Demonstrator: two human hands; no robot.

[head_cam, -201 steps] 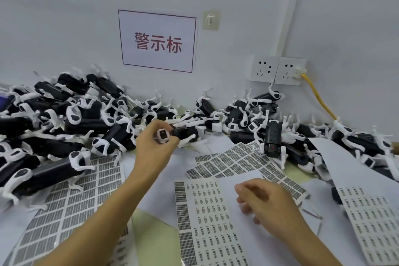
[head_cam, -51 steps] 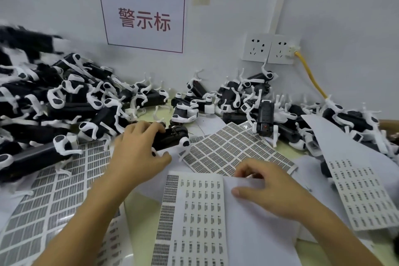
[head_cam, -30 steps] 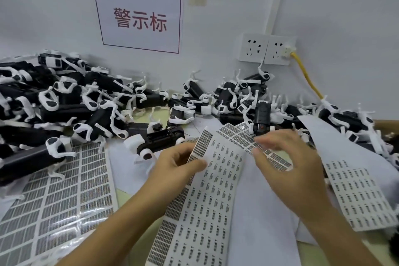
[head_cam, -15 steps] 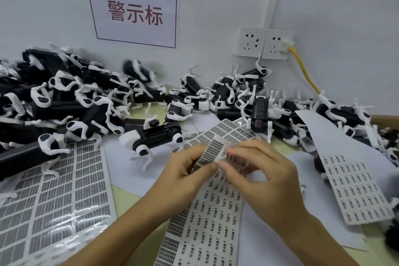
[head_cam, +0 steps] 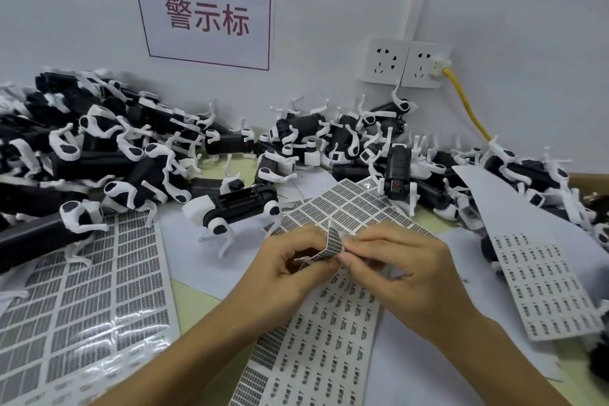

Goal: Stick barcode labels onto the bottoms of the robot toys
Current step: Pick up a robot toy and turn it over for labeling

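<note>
A long label sheet (head_cam: 329,333) runs from the bottom centre up to my hands, its top end curled over. My left hand (head_cam: 293,267) pinches that curled end from the left. My right hand (head_cam: 398,270) pinches its edge with thumb and forefinger from the right. One black-and-white robot toy (head_cam: 237,208) stands on the paper just beyond my left hand. A large pile of robot toys (head_cam: 99,155) lies along the wall from the far left to the right.
A glossy barcode sheet (head_cam: 85,313) covers the left front. Another barcode sheet (head_cam: 346,208) lies behind my hands, and a third label sheet (head_cam: 540,287) at the right. Two wall sockets (head_cam: 405,64) with a yellow cable (head_cam: 468,105) sit above the right pile.
My left hand set the robot toy down on the paper, then joined my right hand at the label sheet. Both hands lifted and curled the sheet's top end.
</note>
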